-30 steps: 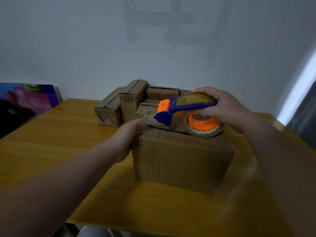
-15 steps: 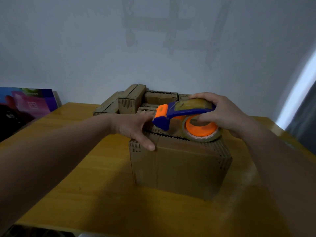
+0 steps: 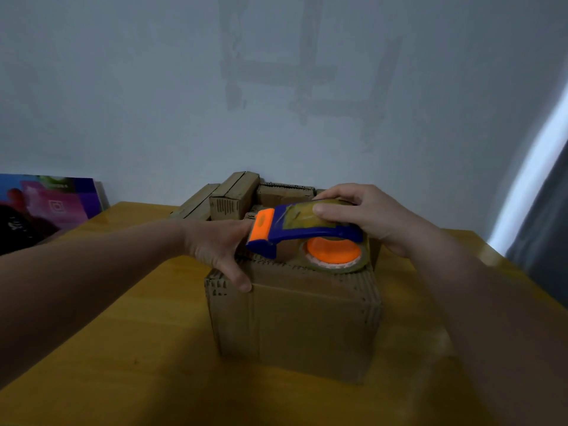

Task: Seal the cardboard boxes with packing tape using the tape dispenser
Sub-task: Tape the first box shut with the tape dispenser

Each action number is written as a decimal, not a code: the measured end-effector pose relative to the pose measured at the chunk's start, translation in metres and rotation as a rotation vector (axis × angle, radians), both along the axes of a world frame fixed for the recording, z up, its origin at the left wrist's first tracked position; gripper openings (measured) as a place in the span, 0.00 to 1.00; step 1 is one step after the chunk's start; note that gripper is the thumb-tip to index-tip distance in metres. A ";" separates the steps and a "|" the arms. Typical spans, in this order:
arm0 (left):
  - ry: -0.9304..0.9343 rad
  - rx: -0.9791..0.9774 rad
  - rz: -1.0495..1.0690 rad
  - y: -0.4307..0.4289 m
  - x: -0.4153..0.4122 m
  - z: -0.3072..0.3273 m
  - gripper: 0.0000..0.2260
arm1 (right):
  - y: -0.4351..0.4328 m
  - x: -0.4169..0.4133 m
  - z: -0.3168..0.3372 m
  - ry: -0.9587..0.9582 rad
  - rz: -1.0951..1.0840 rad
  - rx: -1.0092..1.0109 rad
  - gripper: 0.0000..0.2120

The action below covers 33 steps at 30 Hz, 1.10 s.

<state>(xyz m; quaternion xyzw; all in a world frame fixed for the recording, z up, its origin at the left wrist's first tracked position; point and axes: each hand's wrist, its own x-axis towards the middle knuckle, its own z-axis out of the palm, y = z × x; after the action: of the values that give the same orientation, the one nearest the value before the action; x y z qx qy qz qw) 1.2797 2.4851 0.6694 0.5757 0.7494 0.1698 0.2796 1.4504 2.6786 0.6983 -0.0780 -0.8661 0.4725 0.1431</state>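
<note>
A brown cardboard box (image 3: 295,321) stands in the middle of the yellow wooden table (image 3: 129,348). On its top rests a blue and orange tape dispenser (image 3: 304,233) with an orange-cored roll of tape (image 3: 335,256). My right hand (image 3: 368,216) grips the dispenser from above, fingers over its curved back. My left hand (image 3: 218,247) lies on the box's top left corner, thumb down over the front edge, fingertips beside the dispenser's orange nose.
Several smaller cardboard boxes (image 3: 230,198) are piled behind the main box near the grey wall. A purple and pink printed board (image 3: 46,207) leans at the far left. A bright window edge (image 3: 528,186) runs down the right side.
My left hand moved from the box's left side up onto its top left corner. The dispenser stayed on the box top in my right hand, shifting slightly.
</note>
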 end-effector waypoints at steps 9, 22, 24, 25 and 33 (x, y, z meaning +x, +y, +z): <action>-0.026 -0.057 0.008 0.002 -0.002 -0.002 0.40 | 0.025 0.015 0.020 -0.148 -0.115 0.055 0.07; 0.151 -0.187 -0.036 0.052 0.035 0.008 0.48 | 0.049 0.043 0.012 -0.155 -0.146 -0.039 0.07; 0.143 -0.153 -0.058 0.056 0.037 0.006 0.46 | 0.049 0.044 0.009 -0.135 -0.163 -0.086 0.06; 0.151 -0.148 -0.069 0.055 0.036 0.005 0.45 | 0.049 0.042 0.008 -0.127 -0.174 -0.118 0.06; 0.108 -0.176 -0.098 0.027 0.010 0.009 0.42 | 0.023 0.016 0.005 -0.107 -0.113 -0.204 0.10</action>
<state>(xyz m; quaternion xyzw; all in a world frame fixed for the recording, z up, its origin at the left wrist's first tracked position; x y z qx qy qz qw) 1.2900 2.5119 0.6788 0.5930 0.7464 0.0582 0.2965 1.4660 2.7013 0.7035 -0.1658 -0.8141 0.5446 0.1145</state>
